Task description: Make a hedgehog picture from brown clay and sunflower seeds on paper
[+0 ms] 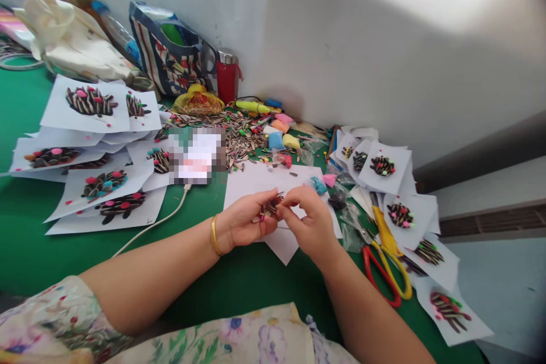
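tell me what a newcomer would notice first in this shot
Probably the two hands in the middle: the left hand holds a small seed-studded piece, with the right hand's fingertips at it. Next, the heap of striped seeds beyond them, and the seed-covered figures on white sheets at both sides. The red-and-yellow-handled scissors at right catch the eye too.

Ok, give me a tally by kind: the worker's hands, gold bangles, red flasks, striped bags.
Hands, left hand and right hand: 2
Gold bangle: 1
Red flask: 1
Striped bag: 1
Total: 5
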### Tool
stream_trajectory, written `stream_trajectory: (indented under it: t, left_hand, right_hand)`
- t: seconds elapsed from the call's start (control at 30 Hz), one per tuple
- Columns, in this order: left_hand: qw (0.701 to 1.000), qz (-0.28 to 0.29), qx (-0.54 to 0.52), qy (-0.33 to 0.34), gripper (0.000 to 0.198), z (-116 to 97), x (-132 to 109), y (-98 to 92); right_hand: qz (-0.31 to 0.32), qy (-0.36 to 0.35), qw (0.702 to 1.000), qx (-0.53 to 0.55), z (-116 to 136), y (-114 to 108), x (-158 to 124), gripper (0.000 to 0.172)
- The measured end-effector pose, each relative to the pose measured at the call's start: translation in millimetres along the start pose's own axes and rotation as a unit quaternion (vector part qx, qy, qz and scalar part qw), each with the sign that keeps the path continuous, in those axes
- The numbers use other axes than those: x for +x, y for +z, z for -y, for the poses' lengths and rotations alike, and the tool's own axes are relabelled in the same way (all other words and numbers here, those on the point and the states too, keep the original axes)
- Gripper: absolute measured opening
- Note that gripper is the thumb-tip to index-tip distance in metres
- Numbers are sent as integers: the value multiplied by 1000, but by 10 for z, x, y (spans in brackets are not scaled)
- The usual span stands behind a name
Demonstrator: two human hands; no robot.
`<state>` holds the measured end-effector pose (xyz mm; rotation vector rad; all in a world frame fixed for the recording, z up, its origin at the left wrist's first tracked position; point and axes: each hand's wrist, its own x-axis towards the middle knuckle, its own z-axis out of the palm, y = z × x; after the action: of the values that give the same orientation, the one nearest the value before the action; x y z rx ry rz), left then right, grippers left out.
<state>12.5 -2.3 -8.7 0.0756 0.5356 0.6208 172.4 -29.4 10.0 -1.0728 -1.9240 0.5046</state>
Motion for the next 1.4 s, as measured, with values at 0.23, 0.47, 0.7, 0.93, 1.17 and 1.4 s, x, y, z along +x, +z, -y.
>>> stream_trajectory:
  t: [0.23, 0.47, 0.7, 0.93, 1.17, 1.4]
  left_hand:
    - [991, 50, 108, 68, 11, -45, -62, 22]
    - [982, 1, 151, 116, 15, -108, -51, 21]
    - [983, -63, 73, 157, 10, -227, -57, 54]
    - [985, -63, 64, 147, 10, -217, -44, 46]
    - [985, -67, 58, 147, 10, -216, -55, 61]
    - [986, -64, 50, 143, 10, -211, -54, 60]
  right_hand:
    - [1, 72, 997, -25, -141, -94, 12, 14]
    - [68, 138, 987, -51, -175, -181, 56, 9]
    - [217, 113, 947, -206, -227, -190, 89, 10]
    - [257, 92, 920, -281, -201, -103, 87, 13]
    - [249, 65, 915, -312, -194, -63, 66, 14]
    - [245, 45, 911, -329, -220, -40, 51, 14]
